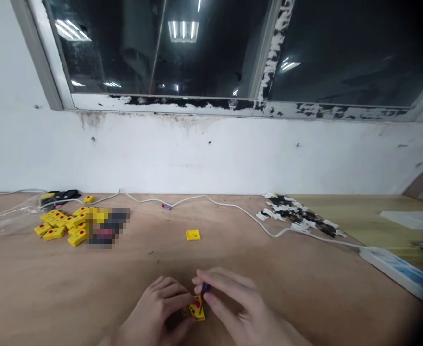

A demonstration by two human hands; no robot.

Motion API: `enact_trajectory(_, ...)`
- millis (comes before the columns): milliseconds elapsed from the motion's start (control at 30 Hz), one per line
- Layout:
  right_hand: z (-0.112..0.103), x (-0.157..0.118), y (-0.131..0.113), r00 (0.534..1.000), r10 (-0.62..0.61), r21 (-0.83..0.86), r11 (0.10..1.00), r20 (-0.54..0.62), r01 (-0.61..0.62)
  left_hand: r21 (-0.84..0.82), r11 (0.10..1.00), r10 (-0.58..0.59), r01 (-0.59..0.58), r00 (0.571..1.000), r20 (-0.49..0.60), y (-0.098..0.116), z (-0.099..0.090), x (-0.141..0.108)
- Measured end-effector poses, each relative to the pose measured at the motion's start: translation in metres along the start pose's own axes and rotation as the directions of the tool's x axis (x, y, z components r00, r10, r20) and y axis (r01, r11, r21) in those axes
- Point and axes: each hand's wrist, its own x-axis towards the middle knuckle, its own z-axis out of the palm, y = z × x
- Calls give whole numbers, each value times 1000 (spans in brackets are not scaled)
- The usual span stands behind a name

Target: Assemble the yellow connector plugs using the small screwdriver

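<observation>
My left hand (156, 307) grips a yellow plastic block (197, 310) with a red dot from its left side, near the bottom of the view. My right hand (233, 302) pinches a small screwdriver (205, 288) with a dark purple handle. Its thin shaft reaches down to the block's face, though the contact point is too small to make out. A small dark piece shows under the block's left edge. Another yellow block (193, 234) lies flat on the table farther ahead, apart from both hands.
A heap of yellow blocks (55, 227) lies at the left beside a pixelated patch (105, 227). White cable (233, 208) runs across the wooden table (132, 259) to a power strip (395, 271). Black-and-white scraps (298, 214) lie at the back, against a white wall (211, 158).
</observation>
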Motion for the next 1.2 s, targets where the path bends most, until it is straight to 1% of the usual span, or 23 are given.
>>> enact_trajectory(67, 0, 1, -1, 998, -13, 4, 1000, -54, 13, 16, 1000, 7, -7, 1000, -4, -3, 1, 0)
enact_trajectory(167, -1, 2, -1, 999, 40, -16, 999, -26, -40, 23, 1000, 15, -16, 1000, 24, -7, 1, 0)
enact_trajectory(233, -2, 2, 0, 999, 30, 26, 999, -20, -30, 18, 1000, 21, -22, 999, 47, -9, 2, -1)
enact_trajectory(300, -2, 3, 3, 999, 13, 36, 999, -47, -11, 10, 1000, 7, -7, 998, 63, -10, 3, -1)
enact_trajectory(367, -3, 3, 5, 999, 45, -4, 999, -17, -45, 0, 1000, -22, 22, 997, 68, -9, 3, -2)
enact_trajectory(433, -5, 4, 7, 996, 68, -2, 998, 57, -68, -14, 999, -46, 47, 996, 72, -6, 3, -2)
enact_trajectory(467, -6, 5, 7, 995, 53, 22, 998, 80, -55, -22, 998, -54, 56, 996, 77, -5, 2, -2)
enact_trajectory(500, -6, 6, 7, 996, 32, 40, 999, 79, -35, -29, 997, -62, 65, 995, 82, -3, 0, -2)
enact_trajectory(600, -9, 7, 5, 1000, 5, -5, 1000, 16, -4, -51, 992, -108, 114, 989, 105, -1, -2, -2)
enact_trajectory(667, -10, 7, 4, 999, 30, -23, 999, 28, -30, -66, 982, -170, 177, 981, 93, -2, -1, -3)
enact_trajectory(733, -9, 7, 4, 998, 32, 16, 999, 52, -33, -77, 971, -223, 228, 972, 77, -5, 1, -5)
enact_trajectory(767, -8, 6, 5, 999, 30, 24, 999, 35, -30, -79, 968, -234, 239, 970, 71, -7, 3, -6)
enact_trajectory(833, -6, 6, 8, 999, 25, -7, 1000, -43, -26, -76, 971, -224, 228, 972, 67, -9, 5, -8)
enact_trajectory(867, -6, 6, 12, 995, 40, -31, 999, -89, -43, -71, 973, -214, 218, 975, 63, -10, 6, -8)
enact_trajectory(900, -6, 7, 16, 988, 80, -44, 995, -129, -87, -61, 976, -206, 210, 977, 59, -11, 7, -9)
enact_trajectory(967, -10, 8, 30, 960, 215, -33, 974, -181, -224, -21, 980, -198, 199, 979, 40, -12, 6, -9)
enact_trajectory(1033, -19, 10, 49, 907, 371, -45, 921, -198, -387, 39, 980, -193, 193, 981, -4, -12, 4, -7)
enact_trajectory(1067, -24, 11, 60, 891, 419, -99, 893, -174, -440, 70, 979, -188, 190, 982, -28, -12, 4, -7)
enact_trajectory(1100, -29, 12, 72, 883, 455, -184, 864, -114, -469, 98, 978, -182, 186, 982, -47, -13, 3, -6)
enact_trajectory(1133, -33, 12, 83, 885, 459, -280, 842, -77, -461, 122, 976, -175, 181, 983, -58, -13, 2, -5)
enact_trajectory(1200, -39, 12, 103, 909, 417, -393, 833, -13, -388, 154, 973, -168, 175, 984, -59, -13, 1, -4)
